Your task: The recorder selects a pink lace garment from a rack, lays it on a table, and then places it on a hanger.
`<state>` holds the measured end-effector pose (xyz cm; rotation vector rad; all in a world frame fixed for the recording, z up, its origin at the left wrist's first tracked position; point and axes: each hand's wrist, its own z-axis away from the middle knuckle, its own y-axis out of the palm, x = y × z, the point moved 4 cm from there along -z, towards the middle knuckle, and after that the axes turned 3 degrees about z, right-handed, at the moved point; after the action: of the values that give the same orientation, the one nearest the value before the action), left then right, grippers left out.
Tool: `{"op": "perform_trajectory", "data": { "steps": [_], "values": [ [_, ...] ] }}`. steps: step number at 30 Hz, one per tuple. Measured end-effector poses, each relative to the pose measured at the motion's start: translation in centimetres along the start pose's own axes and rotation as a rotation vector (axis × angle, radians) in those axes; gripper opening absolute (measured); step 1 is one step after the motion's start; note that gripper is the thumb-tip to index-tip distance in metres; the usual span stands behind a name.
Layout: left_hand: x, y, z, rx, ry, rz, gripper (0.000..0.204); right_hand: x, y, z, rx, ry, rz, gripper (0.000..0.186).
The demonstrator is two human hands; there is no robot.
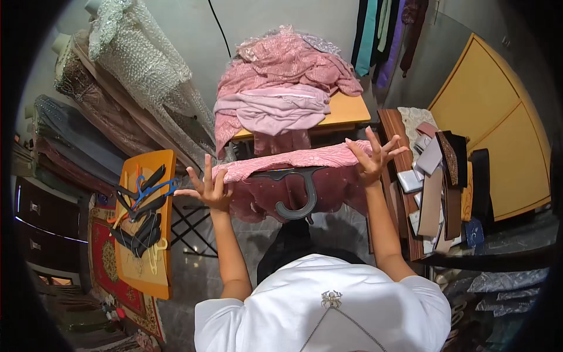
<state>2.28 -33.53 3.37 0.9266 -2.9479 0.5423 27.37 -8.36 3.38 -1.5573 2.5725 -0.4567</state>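
Note:
A pink textured garment [293, 157] is stretched sideways in front of me, over a dark grey clothes hanger [309, 193] whose hook curves toward me. My left hand [210, 190] pinches its left end, with the other fingers spread out. At the right end, my right hand [372, 164] grips the same garment, its outer fingers also raised and apart. Sheer maroon dotted fabric [258, 199] hangs below the hanger's bar, between my wrists. The thumbs' exact contact is partly hidden by the cloth.
Beyond my hands, pink garments [287, 70] are heaped on a yellow table [349, 111]. At left, an orange-yellow table [170, 223] carries several hangers [141, 193]. Fabric pieces and packets [431, 158] cover a brown table [390, 129] at right. Dressed mannequins [141, 64] stand at far left.

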Motion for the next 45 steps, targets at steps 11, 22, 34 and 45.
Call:
{"op": "perform_trajectory", "data": {
  "steps": [11,22,34,45],
  "values": [
    [5.2,20.4,-13.0,-0.312,-0.054,0.041,0.035,-6.0,17.0,-14.4,-0.203,-0.049,0.133,0.022],
    [8.6,46.4,-19.5,0.34,-0.223,0.247,0.017,-13.7,42.2,-20.7,0.329,0.219,0.153,0.032],
    [7.4,54.5,-16.1,0.564,-0.269,0.216,0.042,-17.2,51.5,-16.6,0.628,0.305,0.03,0.043],
    [1.0,52.7,-18.6,0.426,-0.164,0.662,0.016,-11.1,48.4,-12.8,0.625,-0.04,-0.158,0.043]
  ]
}}
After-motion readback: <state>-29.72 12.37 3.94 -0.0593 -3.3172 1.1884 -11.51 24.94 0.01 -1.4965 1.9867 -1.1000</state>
